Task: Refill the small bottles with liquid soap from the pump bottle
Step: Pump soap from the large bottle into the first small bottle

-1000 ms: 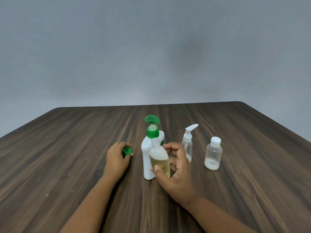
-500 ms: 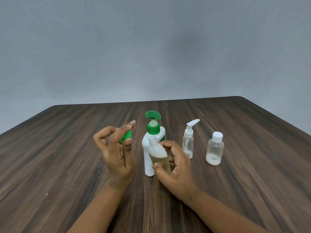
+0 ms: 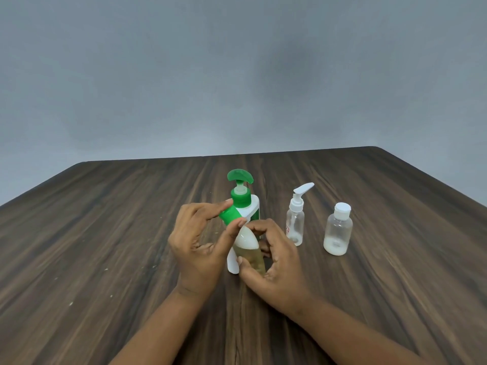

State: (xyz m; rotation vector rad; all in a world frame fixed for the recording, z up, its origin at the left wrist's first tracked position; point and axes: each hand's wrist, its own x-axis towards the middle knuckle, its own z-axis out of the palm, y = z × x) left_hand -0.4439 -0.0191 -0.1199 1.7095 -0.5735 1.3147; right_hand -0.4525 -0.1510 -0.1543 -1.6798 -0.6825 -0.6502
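Note:
My right hand [image 3: 274,262] grips a small clear bottle [image 3: 249,248] holding yellowish liquid, tilted a little to the left, in front of the white pump bottle [image 3: 243,204] with the green pump head. My left hand [image 3: 200,248] pinches a small green cap [image 3: 230,215] between thumb and fingers, right at the small bottle's neck. The cap hides the bottle's mouth. To the right stand a small clear pump bottle [image 3: 295,225] with a white nozzle and a small clear bottle with a white cap [image 3: 338,233], a little white liquid at its bottom.
Everything sits on a dark wood-grain table [image 3: 105,246] whose far edge meets a plain grey wall. A few pale specks lie on the left part of the table.
My left hand lifted the green cap off the table and carried it right to the top of the small bottle. My right hand kept its grip on the bottle.

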